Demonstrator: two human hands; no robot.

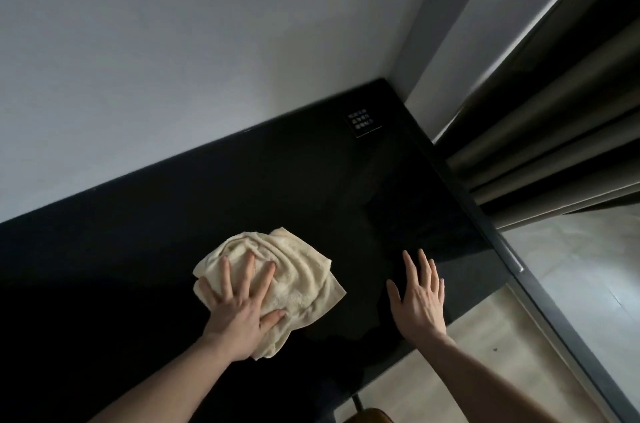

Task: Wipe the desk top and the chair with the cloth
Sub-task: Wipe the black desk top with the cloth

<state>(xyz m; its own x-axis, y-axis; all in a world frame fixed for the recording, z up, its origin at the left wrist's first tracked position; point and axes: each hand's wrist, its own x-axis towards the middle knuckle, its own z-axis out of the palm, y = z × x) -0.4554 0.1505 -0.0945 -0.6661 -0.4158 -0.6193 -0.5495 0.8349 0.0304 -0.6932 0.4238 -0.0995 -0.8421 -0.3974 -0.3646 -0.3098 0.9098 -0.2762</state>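
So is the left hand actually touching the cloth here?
Touching. The head view shows the left hand spread flat on the cream cloth, fingers pressing into its folds on the black desk top.

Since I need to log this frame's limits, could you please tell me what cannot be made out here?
- Chair, head view: cut off by the bottom edge; only a brown sliver shows.
- Small panel on the desk top: markings too small and blurred to read.
- Desk under the cloth: hidden by the cloth and left hand.
- Right hand: contact with the desk unclear.
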